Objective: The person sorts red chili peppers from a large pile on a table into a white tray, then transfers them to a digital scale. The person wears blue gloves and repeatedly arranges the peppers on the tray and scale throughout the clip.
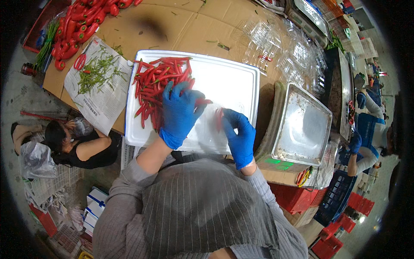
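Note:
A white tray (231,76) with a blue edge lies in front of me. Many slender red chili peppers (150,85) are heaped in its left half. My left hand (179,113), in a blue glove, is over the near right side of this heap, with one red chili pepper (203,101) at its thumb and fingertips. Over the tray's near right part, my blue-gloved right hand (241,137) pinches another red chili pepper (219,119), blurred by motion. My fingers partly hide the heap.
Left of the tray, green stems (97,73) and scissors with red handles (80,61) lie on a printed paper sheet (110,108). Larger red peppers (74,30) are piled beyond. At right stand a metal-pan scale (302,124) and clear plastic containers (296,55). Co-workers flank the table.

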The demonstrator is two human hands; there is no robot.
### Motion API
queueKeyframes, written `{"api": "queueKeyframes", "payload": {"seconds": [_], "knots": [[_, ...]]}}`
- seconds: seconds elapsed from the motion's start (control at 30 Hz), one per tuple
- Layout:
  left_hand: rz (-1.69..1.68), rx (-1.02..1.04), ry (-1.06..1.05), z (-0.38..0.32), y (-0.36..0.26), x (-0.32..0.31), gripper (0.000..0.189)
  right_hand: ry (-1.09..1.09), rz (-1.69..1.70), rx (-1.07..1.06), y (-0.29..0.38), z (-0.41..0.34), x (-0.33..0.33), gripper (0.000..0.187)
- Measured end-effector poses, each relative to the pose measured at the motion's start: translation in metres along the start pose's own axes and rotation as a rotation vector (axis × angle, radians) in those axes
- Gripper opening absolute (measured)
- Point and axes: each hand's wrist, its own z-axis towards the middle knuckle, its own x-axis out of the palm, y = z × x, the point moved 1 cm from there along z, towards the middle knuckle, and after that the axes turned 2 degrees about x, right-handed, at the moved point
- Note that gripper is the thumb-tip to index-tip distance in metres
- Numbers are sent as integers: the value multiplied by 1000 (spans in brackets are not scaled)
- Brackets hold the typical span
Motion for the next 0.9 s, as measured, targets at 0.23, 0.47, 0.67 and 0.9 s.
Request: {"api": "queueKeyframes", "payload": {"seconds": [0.23,0.47,0.67,0.9], "knots": [[-508,-123,52,-8,-14,-22,33,131,291,321,14,19,12,20],[-1346,-817,67,-18,-11,-34,25,22,667,499,10,3,-2,17],[-1571,-950,250,-28,-38,-32,23,74,608,362,15,-17,1,15],[-1435,-945,272,-27,-42,-43,20,51,426,243,15,-27,0,21]]}}
